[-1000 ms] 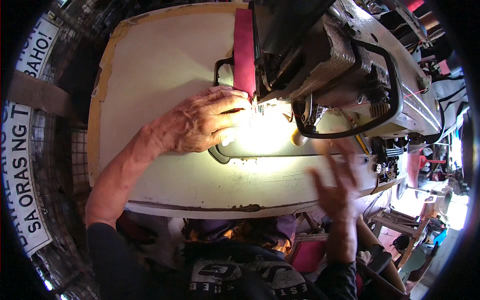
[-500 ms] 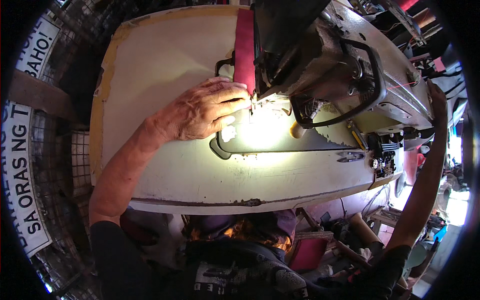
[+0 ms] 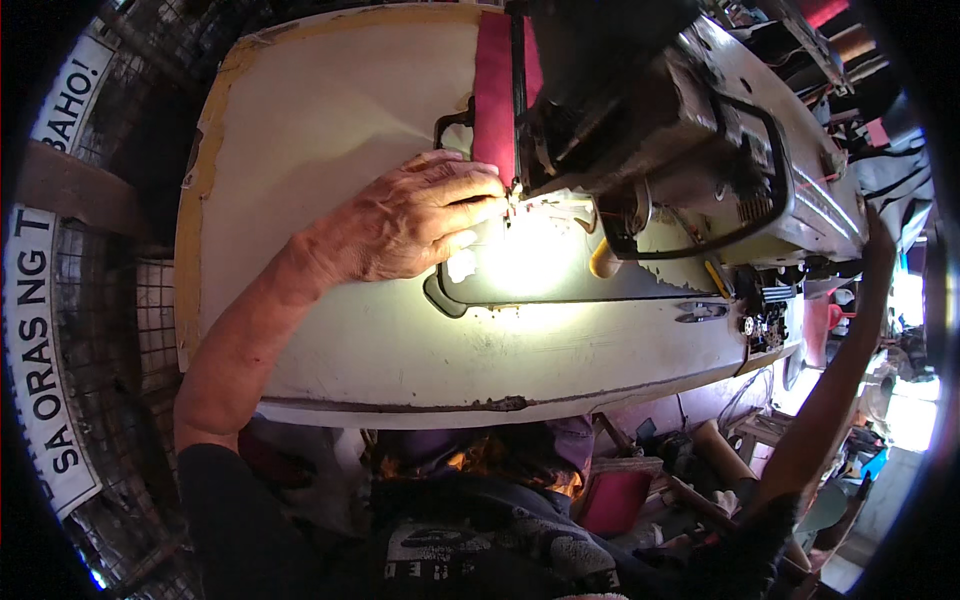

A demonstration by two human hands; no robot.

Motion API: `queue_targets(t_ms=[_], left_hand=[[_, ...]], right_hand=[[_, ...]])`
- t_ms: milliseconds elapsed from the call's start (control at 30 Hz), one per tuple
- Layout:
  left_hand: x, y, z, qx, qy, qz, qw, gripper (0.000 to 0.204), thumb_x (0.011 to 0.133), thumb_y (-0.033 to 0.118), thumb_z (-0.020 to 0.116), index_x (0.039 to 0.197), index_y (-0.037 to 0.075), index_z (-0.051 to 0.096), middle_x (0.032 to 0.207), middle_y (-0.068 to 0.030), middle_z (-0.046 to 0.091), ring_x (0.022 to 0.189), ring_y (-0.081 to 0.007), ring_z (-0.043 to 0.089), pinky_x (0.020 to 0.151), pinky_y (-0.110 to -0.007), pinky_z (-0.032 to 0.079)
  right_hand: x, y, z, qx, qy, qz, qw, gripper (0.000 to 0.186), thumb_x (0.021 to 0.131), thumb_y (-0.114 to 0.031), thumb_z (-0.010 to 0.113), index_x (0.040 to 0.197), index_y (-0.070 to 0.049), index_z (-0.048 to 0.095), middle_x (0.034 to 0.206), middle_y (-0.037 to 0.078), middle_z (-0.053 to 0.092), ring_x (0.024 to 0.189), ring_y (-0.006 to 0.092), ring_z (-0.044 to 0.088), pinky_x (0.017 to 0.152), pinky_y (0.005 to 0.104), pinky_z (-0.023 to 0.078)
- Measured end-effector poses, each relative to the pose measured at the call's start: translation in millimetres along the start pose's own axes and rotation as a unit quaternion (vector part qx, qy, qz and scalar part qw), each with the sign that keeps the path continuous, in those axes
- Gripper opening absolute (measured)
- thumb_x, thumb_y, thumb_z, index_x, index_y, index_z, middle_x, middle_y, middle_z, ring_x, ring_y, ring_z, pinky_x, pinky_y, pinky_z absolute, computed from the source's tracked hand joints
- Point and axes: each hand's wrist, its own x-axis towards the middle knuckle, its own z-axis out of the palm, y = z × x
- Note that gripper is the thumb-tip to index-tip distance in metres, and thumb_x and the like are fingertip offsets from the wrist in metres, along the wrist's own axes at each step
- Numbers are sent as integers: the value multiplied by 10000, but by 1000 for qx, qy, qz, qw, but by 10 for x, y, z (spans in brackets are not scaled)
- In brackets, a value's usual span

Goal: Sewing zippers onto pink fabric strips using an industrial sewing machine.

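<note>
Head view: nearest, dark shirt [image 3: 430, 525] at bottom, w/ red panel [image 3: 615, 497] to its R, below the table [image 3: 360, 360]. Table's pale, near edge worn. On it, R of ctr, small dark snips [image 3: 703, 311], w/ yellow cutter [image 3: 718, 280] just beyond. L hand [image 3: 410, 220] is palm down over table, fingers close together, tips on near end of the red strip [image 3: 495, 95]; thumb's apart from them, near a white scrap [image 3: 462, 265]. Can't tell if strip's pinched or only pressed. Strip runs from those fingertips to table's far edge, L of the sewing machine [image 3: 640, 130], w/ dark band along its R side & more red past that. Bright glare just R of fingertips hides detail. R hand [image 3: 877, 228] is well apart, by machine's R end; fingers too unclear, can't tell if loose or gripping. Off L: white sign [image 3: 38, 340], wire mesh [image 3: 155, 305] beside it
</note>
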Motion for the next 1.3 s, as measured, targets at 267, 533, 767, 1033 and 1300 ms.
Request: queue_targets(t_ms=[267,533,767,1033,1300], left_hand=[[33,-65,-3,-20,-12,-16,1000,269,915,71,673,1180,61,720,1278,-90,652,1331,-249,551,1167,-447,409],[517,-475,-9,43,7,-45,998,254,982,173,607,1173,37,706,1392,-106,605,1345,-258,525,1154,-433,384],[68,-56,19,196,21,-148,969,395,967,244,638,1311,52,644,1357,-107,598,1278,-279,541,1073,-450,418],[-90,295,-28,326,100,-209,917,483,865,122,752,1328,58,633,1387,-120,576,1281,-291,544,1078,-478,419],[454,-496,120,213,34,41,976,262,921,94,587,1148,108,716,1251,-67,692,1337,-249,559,1176,-426,412]], right_hand=[[-756,-480,134,38,191,98,976,607,1095,-453,373,1512,-26,481,1458,203,554,1335,287,529,1089,434,433],[-305,-892,181,92,272,358,889,573,1043,-539,492,1273,-42,663,1154,182,698,1007,289,666,868,436,536],[-288,-876,-56,163,180,342,908,418,1027,-312,564,1345,-44,608,1078,172,701,917,286,695,781,404,561],[-535,-3422,-793,138,228,204,942,249,1020,-259,632,1171,-77,710,1246,88,698,1101,239,676,956,360,524],[-80,-5132,-558,412,4,-102,906,275,883,-136,724,1143,-51,706,1127,154,686,1066,331,645,973,486,490]])
